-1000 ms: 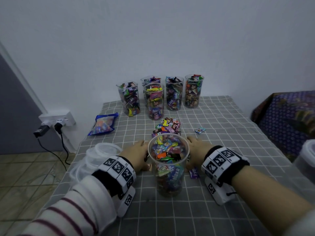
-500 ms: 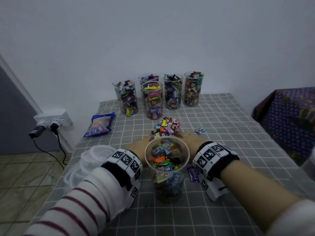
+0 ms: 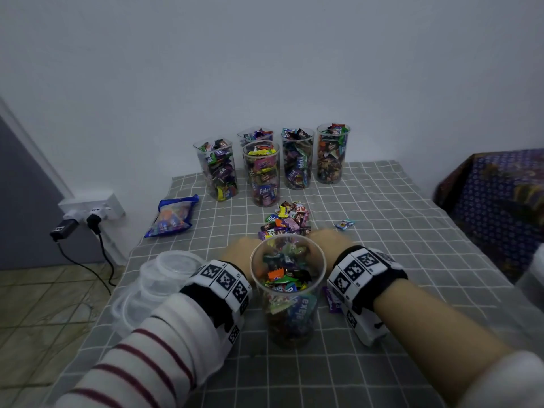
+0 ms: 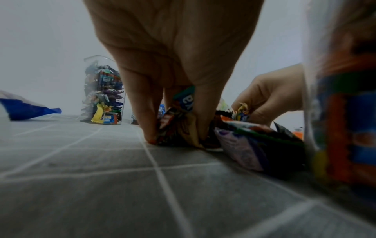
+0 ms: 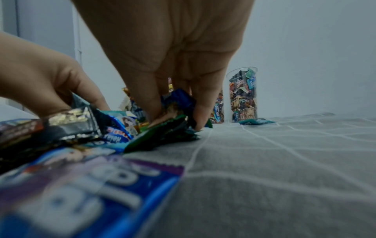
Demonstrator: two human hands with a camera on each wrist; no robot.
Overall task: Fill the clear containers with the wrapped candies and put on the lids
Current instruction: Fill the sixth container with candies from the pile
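A clear container point(image 3: 288, 293), partly filled with wrapped candies and without a lid, stands on the checked cloth in front of me. Behind it lies a loose pile of wrapped candies point(image 3: 285, 222). My left hand point(image 3: 238, 251) reaches past the container's left side. In the left wrist view its fingers point(image 4: 148, 128) curl down and pinch wrapped candies point(image 4: 179, 127) against the cloth. My right hand point(image 3: 328, 240) reaches past the right side. In the right wrist view its fingers point(image 5: 201, 112) grip a bunch of candies point(image 5: 173, 127) from the same pile.
Several filled, lidless containers point(image 3: 262, 175) stand in a row by the back wall. A stack of clear lids point(image 3: 164, 278) sits at the table's left edge. A blue candy bag point(image 3: 173, 219), one stray candy point(image 3: 344, 224) and a purple candy point(image 3: 332, 298) lie on the cloth.
Both hands have slid forward from beside the container to the pile behind it, and their fingers have closed on candies. The container has stayed in place.
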